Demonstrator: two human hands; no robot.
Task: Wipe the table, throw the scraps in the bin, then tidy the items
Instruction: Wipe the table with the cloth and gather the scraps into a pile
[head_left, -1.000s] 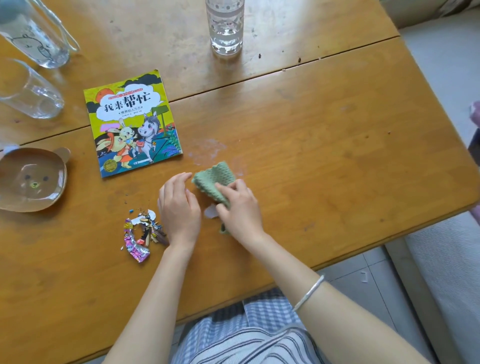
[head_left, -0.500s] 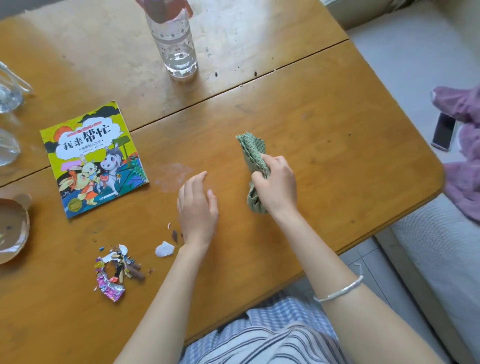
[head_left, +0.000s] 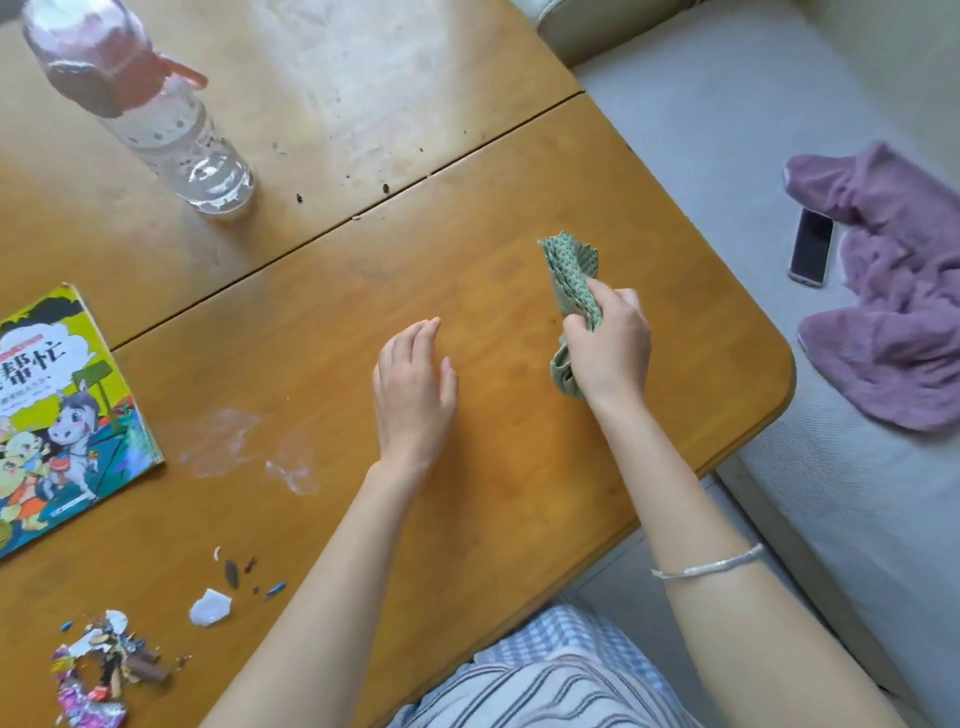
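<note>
My right hand (head_left: 610, 345) grips a crumpled green cloth (head_left: 570, 275) over the right part of the wooden table (head_left: 467, 208). The cloth's top corner sticks up past my fingers. My left hand (head_left: 413, 392) rests palm down on the table's middle, fingers slightly apart, holding nothing. A pile of scraps (head_left: 101, 670), shiny wrappers and torn paper, lies at the near left. A white paper bit (head_left: 209, 607) and small dark crumbs lie beside it. A whitish smear (head_left: 228, 441) marks the wood left of my left hand.
A picture book (head_left: 57, 415) lies at the left edge. A clear water bottle (head_left: 150, 109) with a pink cap stands at the back left, dark specks near it. Right of the table, a purple cloth (head_left: 893, 301) and a phone (head_left: 810, 247) lie on a grey sofa.
My right hand has carried the green cloth from beside the scraps out to the table's right part. The left hand followed a little. The view has swung right, dropping the glasses and dish out of frame.
</note>
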